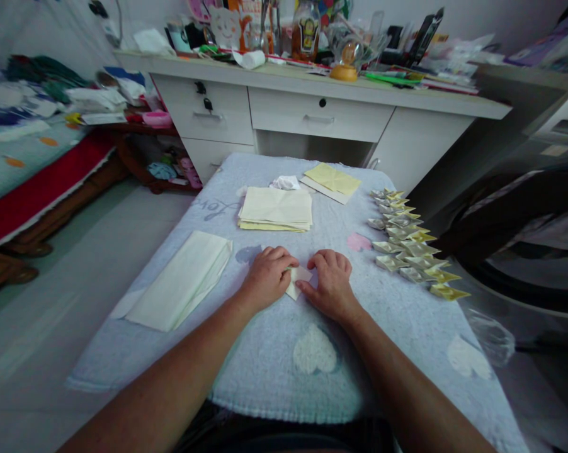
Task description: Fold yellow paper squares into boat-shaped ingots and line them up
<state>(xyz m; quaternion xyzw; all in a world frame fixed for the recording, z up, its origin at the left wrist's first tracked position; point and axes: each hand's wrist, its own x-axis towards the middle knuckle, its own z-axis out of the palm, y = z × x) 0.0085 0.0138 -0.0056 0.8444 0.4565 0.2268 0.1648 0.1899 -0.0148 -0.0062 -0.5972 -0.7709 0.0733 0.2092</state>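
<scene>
A small piece of folded pale paper lies on the cloth between my hands. My left hand has its fingers curled and grips the paper's left side. From the other side, my right hand holds it with the thumb on its right part and the fingers bent. Just beyond the hands sits a stack of cream and yellow paper sheets. To the right, folded paper boats stand in close rows, several white and several yellow. A thick bundle of folded whitish paper rests left of my left forearm.
A light blue patterned cloth covers the table. Toward its far edge are a crumpled white tissue and loose yellow sheets. Behind stands a cluttered white desk. A bed is at left, a washing machine at right.
</scene>
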